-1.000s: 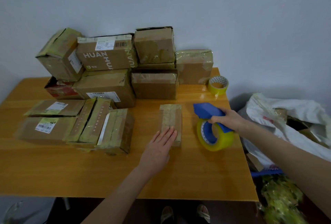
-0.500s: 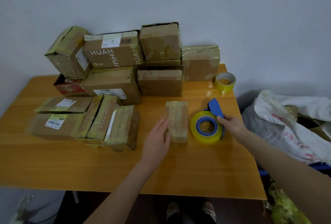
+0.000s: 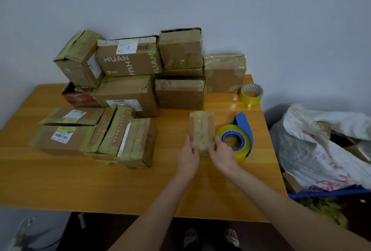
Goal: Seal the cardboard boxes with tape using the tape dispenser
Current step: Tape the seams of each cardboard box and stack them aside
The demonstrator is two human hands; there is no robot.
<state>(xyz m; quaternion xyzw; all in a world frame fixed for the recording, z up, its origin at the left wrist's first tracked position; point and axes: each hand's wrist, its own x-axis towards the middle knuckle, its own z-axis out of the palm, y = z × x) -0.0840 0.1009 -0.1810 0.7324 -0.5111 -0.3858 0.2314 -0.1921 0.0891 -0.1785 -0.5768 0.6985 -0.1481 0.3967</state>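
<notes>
Small box [image 3: 201,128]: on the desk [image 3: 120,180], taped over; tape dispenser [image 3: 239,140] lies just beside it, to the right.
Left grip [image 3: 187,154]: holds the box's near left edge.
Right grip [image 3: 221,151]: holds its near right corner.
Your move: probably turn it evenly and check for untaped seams.

Head-worn wide view, forward and down, close over table [image 3: 60,180]
</notes>
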